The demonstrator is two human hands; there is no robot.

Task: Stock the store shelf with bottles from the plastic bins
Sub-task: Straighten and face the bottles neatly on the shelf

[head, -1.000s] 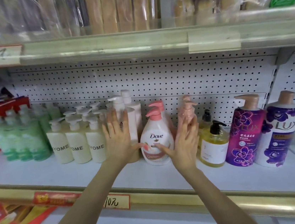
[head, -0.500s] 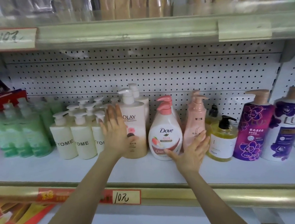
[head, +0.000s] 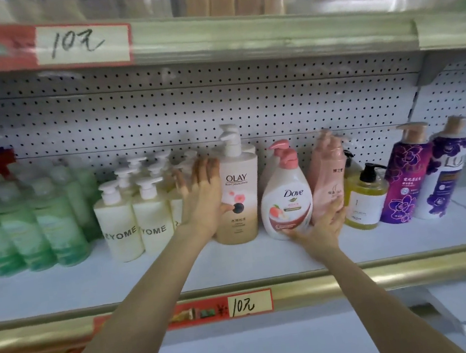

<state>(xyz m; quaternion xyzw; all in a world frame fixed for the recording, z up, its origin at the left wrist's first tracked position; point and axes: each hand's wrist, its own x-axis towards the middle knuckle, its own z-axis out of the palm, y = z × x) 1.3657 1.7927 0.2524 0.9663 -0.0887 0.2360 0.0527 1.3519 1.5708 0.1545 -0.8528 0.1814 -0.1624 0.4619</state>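
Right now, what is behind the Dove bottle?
A second pink pump top rises just behind the Dove bottle, so another bottle stands there; its body is mostly covered. The pegboard back wall is further back. Whether more bottles stand in that row cannot be seen.

The front strip of the white metal shelf [head: 98, 283] lies bare ahead of the bottles [head: 246, 224], and open air runs from the pump heads [head: 228, 138] to the gold-edged upper shelf [head: 268, 40]. From the green translucent bottles [head: 56, 227] to the purple flowered bottles [head: 404, 173] the row stands packed close against the white pegboard back [head: 217, 105].
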